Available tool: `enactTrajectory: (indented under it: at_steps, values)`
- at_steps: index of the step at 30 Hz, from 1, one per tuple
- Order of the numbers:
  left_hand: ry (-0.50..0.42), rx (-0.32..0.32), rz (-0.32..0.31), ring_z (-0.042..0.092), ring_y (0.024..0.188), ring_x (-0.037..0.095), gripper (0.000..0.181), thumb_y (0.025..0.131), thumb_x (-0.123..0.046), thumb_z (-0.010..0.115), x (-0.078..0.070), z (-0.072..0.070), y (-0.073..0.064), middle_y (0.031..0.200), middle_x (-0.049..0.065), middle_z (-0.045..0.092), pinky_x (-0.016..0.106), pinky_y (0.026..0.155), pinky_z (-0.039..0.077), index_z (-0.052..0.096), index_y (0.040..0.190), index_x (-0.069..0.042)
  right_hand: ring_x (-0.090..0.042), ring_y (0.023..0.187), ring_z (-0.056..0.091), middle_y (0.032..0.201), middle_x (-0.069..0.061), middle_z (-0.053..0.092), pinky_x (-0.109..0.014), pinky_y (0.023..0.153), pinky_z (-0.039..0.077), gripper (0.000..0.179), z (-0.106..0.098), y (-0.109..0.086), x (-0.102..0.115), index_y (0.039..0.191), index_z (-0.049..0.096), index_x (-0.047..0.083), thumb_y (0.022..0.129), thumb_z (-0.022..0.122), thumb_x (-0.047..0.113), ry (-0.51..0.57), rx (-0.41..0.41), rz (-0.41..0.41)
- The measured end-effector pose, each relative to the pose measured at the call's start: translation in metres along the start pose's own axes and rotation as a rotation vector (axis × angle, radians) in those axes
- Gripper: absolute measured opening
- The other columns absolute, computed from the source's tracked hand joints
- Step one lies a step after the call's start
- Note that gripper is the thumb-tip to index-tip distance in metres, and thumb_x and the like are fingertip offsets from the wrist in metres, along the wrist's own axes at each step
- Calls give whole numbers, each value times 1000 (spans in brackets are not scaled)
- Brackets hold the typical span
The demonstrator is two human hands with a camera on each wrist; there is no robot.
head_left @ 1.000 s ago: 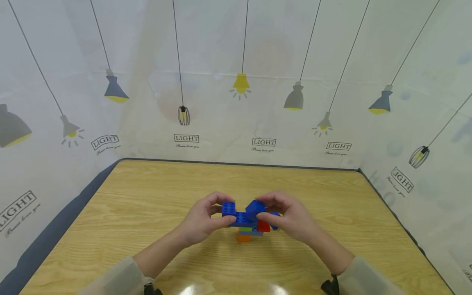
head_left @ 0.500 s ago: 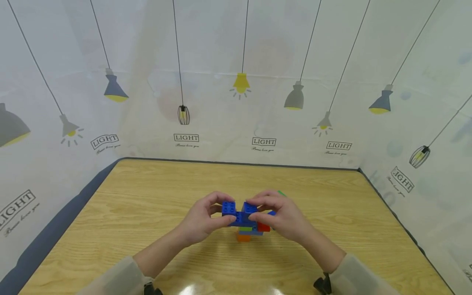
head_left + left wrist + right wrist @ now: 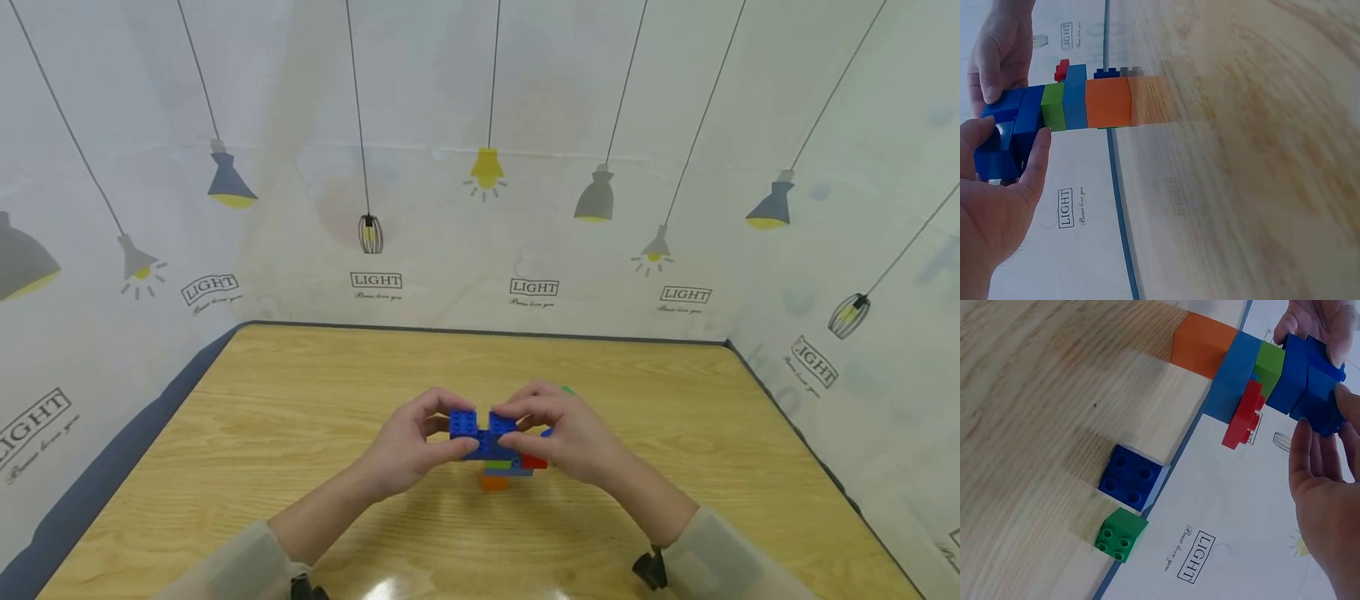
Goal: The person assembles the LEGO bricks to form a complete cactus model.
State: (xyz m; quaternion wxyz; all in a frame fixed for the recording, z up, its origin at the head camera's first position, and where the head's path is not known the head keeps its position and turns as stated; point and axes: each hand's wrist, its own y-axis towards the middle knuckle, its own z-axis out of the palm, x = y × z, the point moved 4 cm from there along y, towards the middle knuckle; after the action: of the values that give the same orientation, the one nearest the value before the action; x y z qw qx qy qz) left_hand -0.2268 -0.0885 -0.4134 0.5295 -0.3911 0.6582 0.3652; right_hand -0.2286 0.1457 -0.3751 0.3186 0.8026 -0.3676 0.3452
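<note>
A person's two hands are working over a tower [image 3: 1054, 107] of toy bricks, which is standing upright near the middle of a wood-grain table [image 3: 300, 383]. The left hand [image 3: 405, 446] is grasping the left blue brick [image 3: 463, 423] at the top, thumb on the near side and fingers behind. The right hand [image 3: 577, 437] is pinching the right blue brick [image 3: 502, 423] between thumb and fingers, just beside its neighbor, with a narrow gap showing between the two. Both are resting on a long blue brick [image 3: 483, 451]; whether the right one is sitting fully down, one cannot tell.

Beneath, a lime brick [image 3: 1269, 367] is separating the long blue piece from a light blue brick [image 3: 1232, 375], and an orange brick [image 3: 1108, 103] is bearing the column on the tabletop. A red brick [image 3: 1245, 415] is jutting out on the right side, against the light blue one.

To the right of the tower, a loose blue brick [image 3: 1132, 478] and a green brick [image 3: 1121, 534] are lying near each other on the table, the right hand partly hiding both in the head view. Pale sleeves [image 3: 731, 554] are covering the forearms. Behind, a white wall covering [image 3: 420, 100] is displaying printed lamps [image 3: 487, 171] and the word "LIGHT" [image 3: 534, 287].
</note>
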Motion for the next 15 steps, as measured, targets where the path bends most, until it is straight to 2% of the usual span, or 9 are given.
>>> enactTrajectory:
  at_steps: [4,9,15]
  values:
    - [5,2,0,69,120,29,38,102,-21,82,1,1,0,133,12,66,38,92,65,65,134,-13,-27,108,68,119,-7,68,-26,86,62,33,1,0,0,131,81,11,99,84,16,-37,17,25]
    - [9,1,-6,69,121,28,38,101,-22,82,1,0,1,133,11,67,38,93,65,65,135,-13,-26,105,67,112,-6,68,-27,88,63,34,2,-2,-1,131,81,10,97,85,13,-22,-18,2]
    - [-29,19,2,69,124,29,38,102,-19,81,0,-1,0,134,14,67,36,94,66,66,136,-9,-28,104,68,110,-5,67,-29,87,64,33,3,-2,-1,130,81,10,98,84,13,-22,-30,-11]
